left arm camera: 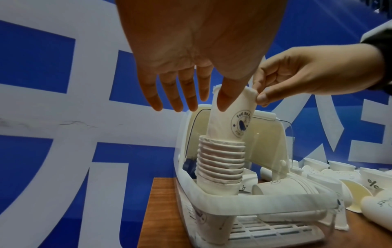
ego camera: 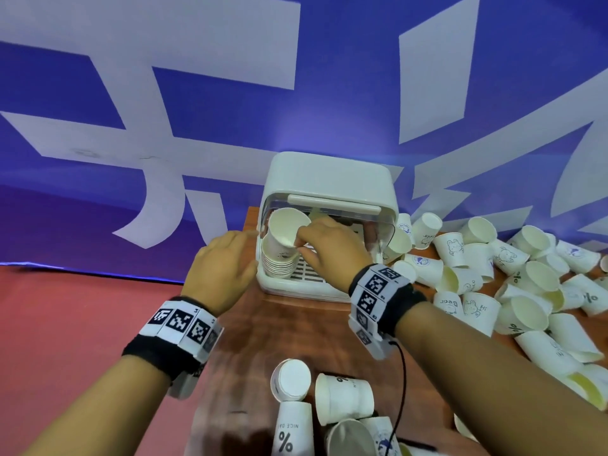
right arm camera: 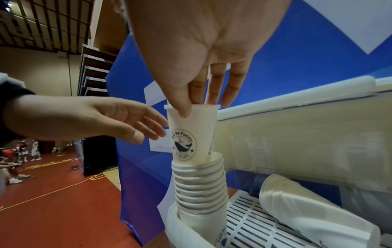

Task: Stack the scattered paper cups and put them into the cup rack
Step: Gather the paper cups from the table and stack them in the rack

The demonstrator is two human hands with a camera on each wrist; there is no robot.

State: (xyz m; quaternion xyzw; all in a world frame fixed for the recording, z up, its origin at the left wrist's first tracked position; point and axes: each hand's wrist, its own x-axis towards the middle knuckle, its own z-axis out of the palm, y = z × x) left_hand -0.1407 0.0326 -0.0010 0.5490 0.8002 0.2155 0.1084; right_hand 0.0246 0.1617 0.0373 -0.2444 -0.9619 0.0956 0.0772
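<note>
The step in hand looks like seating one more cup on the stack inside the cup rack point(ego camera: 329, 179); the right hand point(ego camera: 329, 245) pinches the rim of the top cup point(right arm camera: 191, 132), thumb outside and fingers inside, its base partly sunk in the stack point(left arm camera: 220, 161) directly below; the left hand point(ego camera: 223, 264) is spread, fingers straight, just beside the cup's wall; next it needs pressing straight down, then fetching from the loose cups point(ego camera: 513, 274) lying on the surface beyond the right wrist.
</note>
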